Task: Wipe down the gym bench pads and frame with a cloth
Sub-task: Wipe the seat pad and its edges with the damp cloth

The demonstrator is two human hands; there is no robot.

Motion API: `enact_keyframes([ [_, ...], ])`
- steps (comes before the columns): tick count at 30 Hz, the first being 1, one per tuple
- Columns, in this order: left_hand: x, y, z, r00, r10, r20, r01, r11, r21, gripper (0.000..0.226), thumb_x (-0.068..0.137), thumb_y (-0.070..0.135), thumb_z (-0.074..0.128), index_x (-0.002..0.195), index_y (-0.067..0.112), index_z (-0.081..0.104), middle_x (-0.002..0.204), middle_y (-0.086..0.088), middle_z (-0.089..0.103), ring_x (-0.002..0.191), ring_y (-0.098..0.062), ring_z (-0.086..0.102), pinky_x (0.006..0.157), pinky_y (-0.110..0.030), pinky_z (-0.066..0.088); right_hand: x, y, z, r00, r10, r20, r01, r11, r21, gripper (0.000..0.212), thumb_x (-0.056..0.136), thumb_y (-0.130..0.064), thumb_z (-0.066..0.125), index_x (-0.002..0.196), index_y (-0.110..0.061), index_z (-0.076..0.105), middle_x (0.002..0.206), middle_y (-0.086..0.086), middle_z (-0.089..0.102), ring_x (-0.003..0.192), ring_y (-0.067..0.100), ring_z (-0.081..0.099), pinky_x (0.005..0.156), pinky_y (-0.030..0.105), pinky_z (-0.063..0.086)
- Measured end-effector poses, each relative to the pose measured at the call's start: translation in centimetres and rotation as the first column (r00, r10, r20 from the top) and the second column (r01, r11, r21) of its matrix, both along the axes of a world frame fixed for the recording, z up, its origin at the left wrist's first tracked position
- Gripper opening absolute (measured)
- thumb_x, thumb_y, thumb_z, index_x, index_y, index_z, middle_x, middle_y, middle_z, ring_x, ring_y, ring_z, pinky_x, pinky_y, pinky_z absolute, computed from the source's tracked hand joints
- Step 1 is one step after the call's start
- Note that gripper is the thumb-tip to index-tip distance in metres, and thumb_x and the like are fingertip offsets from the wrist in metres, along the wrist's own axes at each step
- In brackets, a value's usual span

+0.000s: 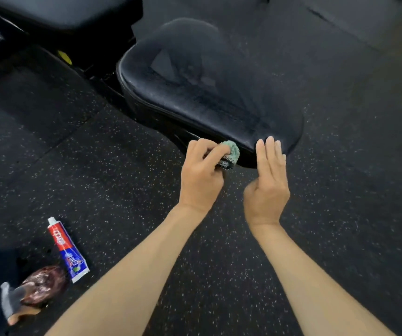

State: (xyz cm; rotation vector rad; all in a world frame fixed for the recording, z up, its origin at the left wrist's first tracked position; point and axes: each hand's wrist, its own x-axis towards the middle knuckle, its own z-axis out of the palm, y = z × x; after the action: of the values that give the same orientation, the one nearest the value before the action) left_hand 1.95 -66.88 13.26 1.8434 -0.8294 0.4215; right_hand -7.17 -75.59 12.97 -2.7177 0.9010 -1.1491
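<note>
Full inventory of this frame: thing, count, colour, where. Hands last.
seat pad: 1, black, centre
second pad: 1, black, top left
frame: 1, black, between the pads
floor: 1, black with pale specks, all around
tube: 1, red, blue and white, on floor lower left
wrapper: 1, dark red, crumpled, on floor beside tube
cloth: 1, green and grey, wadded at seat pad's front edge
left hand: 1, grips cloth
right hand: 1, fingers straight, by seat pad's front edge

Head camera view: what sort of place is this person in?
Most likely a gym. The floor is black speckled rubber matting, a black padded bench seat sits above it, and a second dark pad shows at the upper left. The left hand grips a green cloth at its edge.
</note>
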Motion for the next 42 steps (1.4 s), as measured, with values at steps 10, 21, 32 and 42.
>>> enact_keyframes([
  [10,0.2,-2.2,-2.7,0.895,0.341,-0.289,-0.433,0.823,-0.369,0.033,0.072,-0.013,0.059,0.103,-0.001,0.062,0.1,-0.007,0.057,0.095,-0.02,0.053,0.094,-0.021,0.043,3.2,-2.3,-5.0,0.97,0.054,0.238,0.016,0.959,-0.284,0.063,0.08,-0.001,0.067,0.135,-0.004,0.036,0.139,0.012,0.035,0.135,0.032,0.032,0.12,0.041,0.013],
  [21,-2.0,-2.7,-5.2,0.97,0.036,0.24,0.028,0.967,-0.255,0.026,0.077,-0.011,0.056,0.098,-0.002,0.069,0.094,-0.013,0.062,0.086,-0.025,0.051,0.08,-0.031,0.047,3.9,-3.7,-5.4,0.903,0.125,0.41,0.054,0.916,-0.398,0.044,0.085,-0.006,0.067,0.125,-0.007,0.048,0.123,0.016,0.059,0.124,0.028,0.046,0.115,0.04,0.027],
  [32,3.5,-0.1,-4.7,0.976,0.215,0.034,-0.183,0.895,-0.408,0.038,0.066,-0.02,0.051,0.096,-0.001,0.066,0.094,-0.005,0.053,0.085,-0.026,0.054,0.079,-0.01,0.038,3.3,-2.6,-5.0,0.965,0.06,0.256,0.024,0.949,-0.315,0.071,0.082,-0.043,0.071,0.135,-0.006,0.042,0.132,0.018,0.05,0.13,0.03,0.036,0.117,0.043,0.021],
  [42,7.2,3.1,-4.6,0.866,0.364,-0.342,-0.48,0.795,-0.37,0.041,0.083,-0.01,0.054,0.121,0.004,0.061,0.114,-0.009,0.056,0.108,-0.023,0.054,0.083,-0.002,0.031,3.1,-1.9,-4.7,0.984,-0.016,0.177,0.078,0.933,-0.351,0.077,0.072,-0.008,0.079,0.137,-0.012,0.039,0.133,0.02,0.045,0.13,0.033,0.032,0.115,0.049,0.026],
])
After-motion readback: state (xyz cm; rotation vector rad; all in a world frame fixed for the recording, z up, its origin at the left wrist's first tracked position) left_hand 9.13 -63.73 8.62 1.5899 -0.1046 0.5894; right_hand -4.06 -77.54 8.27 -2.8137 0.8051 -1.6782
